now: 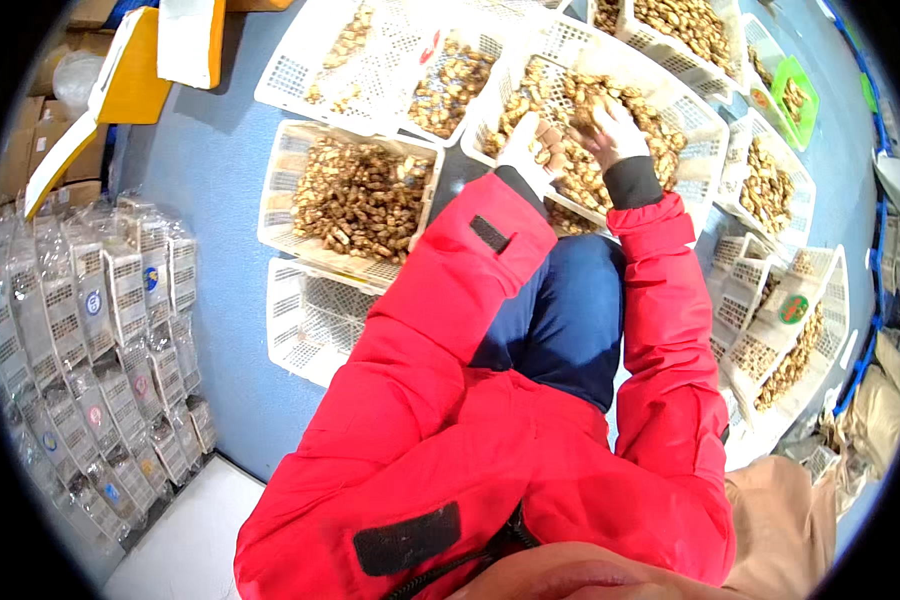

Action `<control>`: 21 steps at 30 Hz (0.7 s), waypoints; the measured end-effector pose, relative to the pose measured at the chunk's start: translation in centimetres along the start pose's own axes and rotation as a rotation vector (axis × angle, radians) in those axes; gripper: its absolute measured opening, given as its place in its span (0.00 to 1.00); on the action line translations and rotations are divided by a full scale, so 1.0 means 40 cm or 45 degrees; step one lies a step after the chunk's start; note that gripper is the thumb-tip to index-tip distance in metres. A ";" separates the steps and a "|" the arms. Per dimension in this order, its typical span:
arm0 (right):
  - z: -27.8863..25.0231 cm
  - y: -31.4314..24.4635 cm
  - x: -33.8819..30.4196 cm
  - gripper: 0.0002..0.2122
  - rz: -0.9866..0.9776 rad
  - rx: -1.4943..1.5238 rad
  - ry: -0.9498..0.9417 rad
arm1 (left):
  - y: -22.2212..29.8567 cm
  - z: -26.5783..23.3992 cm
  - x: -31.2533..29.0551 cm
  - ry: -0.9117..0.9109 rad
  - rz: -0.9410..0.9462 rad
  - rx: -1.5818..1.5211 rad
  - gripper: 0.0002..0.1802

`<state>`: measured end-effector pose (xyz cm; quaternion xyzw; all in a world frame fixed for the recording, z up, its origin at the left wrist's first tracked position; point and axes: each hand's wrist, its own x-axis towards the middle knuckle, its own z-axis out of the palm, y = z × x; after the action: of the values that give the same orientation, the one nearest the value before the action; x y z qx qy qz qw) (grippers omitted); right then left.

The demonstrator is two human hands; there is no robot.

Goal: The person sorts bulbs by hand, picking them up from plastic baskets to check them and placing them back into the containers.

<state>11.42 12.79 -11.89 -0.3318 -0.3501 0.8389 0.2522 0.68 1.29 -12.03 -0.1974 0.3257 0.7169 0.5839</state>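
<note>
A white perforated plastic crate stands in front of my knees, holding a heap of small knobbly yellow-brown pieces; their exact kind is unclear. Over its near part, my left hand is curled around some of these pieces, which show at its palm. Close beside it, my right hand has bent fingers closed on a piece at their tips. Both hands look whitish in the bright light. Left of them, another white crate holds darker brown pieces.
More white crates with similar pieces stand at the far left, far right and right. A green basket sits at the far right. Wrapped crates are stacked along the left. Yellow-and-white panels stand at the upper left.
</note>
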 end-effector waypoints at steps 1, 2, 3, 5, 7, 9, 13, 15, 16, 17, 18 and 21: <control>0.135 -0.020 -0.014 0.26 -0.090 -0.061 -0.139 | 0.019 -0.024 0.007 -0.048 0.010 -0.080 0.12; 0.201 -0.035 -0.015 0.27 -0.172 -0.145 -0.231 | 0.020 -0.010 0.003 0.055 0.006 -0.047 0.12; 0.252 -0.038 -0.008 0.27 -0.250 -0.224 -0.331 | 0.027 0.002 -0.004 0.165 0.010 -0.015 0.12; 0.326 -0.042 -0.001 0.25 -0.419 -0.341 -0.344 | 0.029 -0.089 0.042 -0.919 0.094 -0.413 0.12; 0.288 -0.059 -0.011 0.23 -0.244 -0.231 -0.259 | 0.024 -0.056 0.035 -0.680 -0.005 -0.421 0.10; 0.180 -0.053 -0.017 0.19 -0.022 -0.094 -0.208 | 0.012 0.006 -0.019 -0.178 0.041 -0.131 0.10; -0.041 -0.055 -0.068 0.18 -0.025 -0.076 -0.011 | -0.002 -0.033 0.009 -0.252 0.252 0.243 0.10; -0.168 -0.056 -0.095 0.19 0.023 -0.001 0.226 | 0.029 -0.036 -0.011 -0.225 0.226 0.041 0.11; -0.231 -0.061 -0.126 0.19 -0.027 -0.046 0.284 | 0.039 -0.032 -0.024 -0.213 0.210 -0.058 0.12; -0.278 -0.060 -0.152 0.19 -0.067 -0.087 0.312 | 0.062 -0.063 -0.018 -0.313 0.302 0.041 0.14; -0.386 -0.079 -0.166 0.20 -0.033 -0.063 0.496 | 0.082 -0.052 -0.023 -0.263 0.289 -0.072 0.12; -0.583 -0.091 -0.274 0.19 -0.109 -0.037 0.643 | 0.203 -0.141 -0.025 -0.242 0.183 -0.285 0.08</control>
<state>36.34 17.69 -17.46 -0.5194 -0.3018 0.7128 0.3620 -7.47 -4.23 -13.46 -0.1687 0.2002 0.8041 0.5337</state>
